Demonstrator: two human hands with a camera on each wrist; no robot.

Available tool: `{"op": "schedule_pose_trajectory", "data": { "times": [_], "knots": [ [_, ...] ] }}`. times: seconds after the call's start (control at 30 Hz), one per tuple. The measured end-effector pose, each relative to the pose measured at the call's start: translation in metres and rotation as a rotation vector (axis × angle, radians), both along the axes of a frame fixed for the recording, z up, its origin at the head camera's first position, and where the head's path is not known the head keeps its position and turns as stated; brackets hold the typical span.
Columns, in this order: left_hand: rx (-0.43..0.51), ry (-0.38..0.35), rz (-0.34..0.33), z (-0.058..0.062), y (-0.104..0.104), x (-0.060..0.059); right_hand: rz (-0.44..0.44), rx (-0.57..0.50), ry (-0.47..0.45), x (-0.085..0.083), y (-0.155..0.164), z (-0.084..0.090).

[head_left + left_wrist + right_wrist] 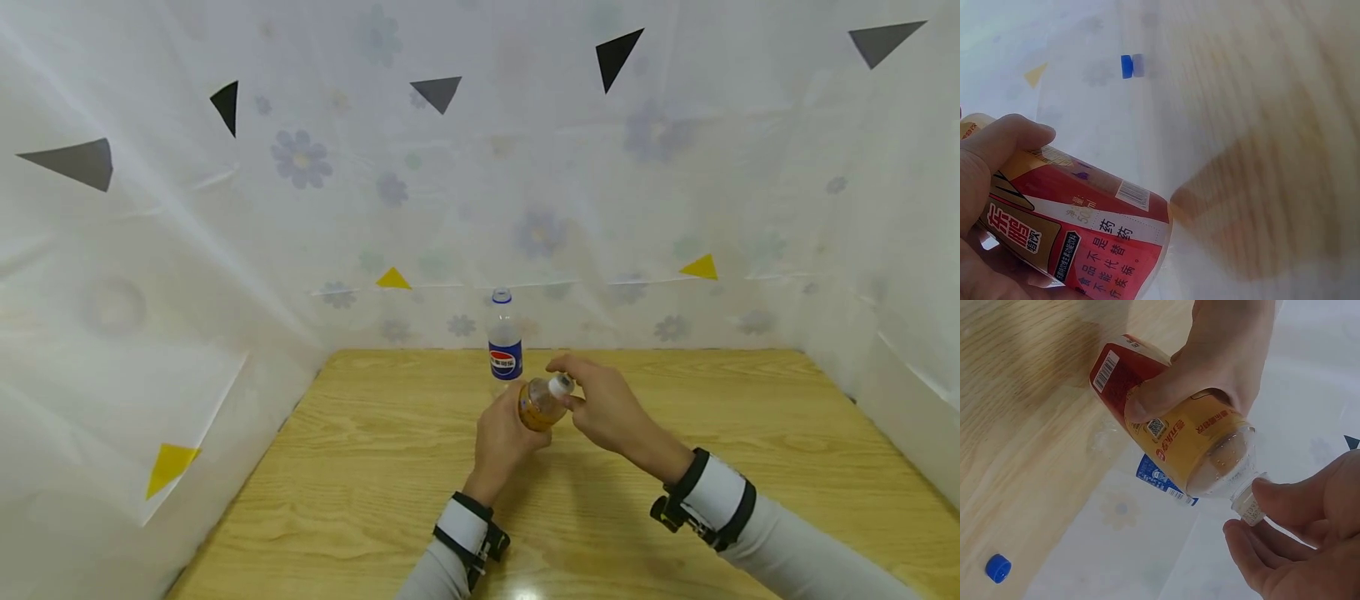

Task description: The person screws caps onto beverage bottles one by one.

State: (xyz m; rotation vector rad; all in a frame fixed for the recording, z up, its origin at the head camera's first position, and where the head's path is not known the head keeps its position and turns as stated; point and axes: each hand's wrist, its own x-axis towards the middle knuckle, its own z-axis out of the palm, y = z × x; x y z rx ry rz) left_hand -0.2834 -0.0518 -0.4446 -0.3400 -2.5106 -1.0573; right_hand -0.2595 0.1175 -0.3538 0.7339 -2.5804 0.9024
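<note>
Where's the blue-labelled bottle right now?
In the head view the blue-labelled bottle stands upright on the wooden table near its far edge, just behind the tea bottle both hands hold.

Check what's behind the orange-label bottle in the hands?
A clear blue-label bottle stands on the wooden table behind the orange-label bottle, near the back wall. Its base is hidden by the left hand and that bottle. Its contents can't be judged.

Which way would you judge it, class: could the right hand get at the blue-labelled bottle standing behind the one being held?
Probably yes. The right hand pinches the cap of the tilted orange bottle, and the blue-labelled bottle stands just beyond with bare table beside it. It must release the cap first.
</note>
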Motion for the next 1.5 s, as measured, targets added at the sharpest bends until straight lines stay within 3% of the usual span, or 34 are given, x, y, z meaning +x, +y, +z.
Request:
{"op": "schedule_pose_trajectory", "data": {
  "times": [0.33,0.93,1.33,1.5],
  "knots": [
    [-0.006,-0.014,0.002,0.0007,-0.0002,0.0008,0.006,-0.038,0.018,-0.0006,0.0002,-0.0052],
    [0.012,-0.018,-0.002,0.0005,-0.0003,-0.0007,-0.038,-0.017,0.050,-0.0045,-0.0001,-0.0052],
    [0.017,-0.010,-0.009,0.0017,0.0006,0.0004,-0.057,-0.030,0.035,-0.0068,0.0006,-0.0062],
    [0.020,-0.029,-0.003,0.0007,0.0000,0.0010,-0.081,0.000,-0.011,-0.0045,-0.0014,-0.0058]
  ]
}}
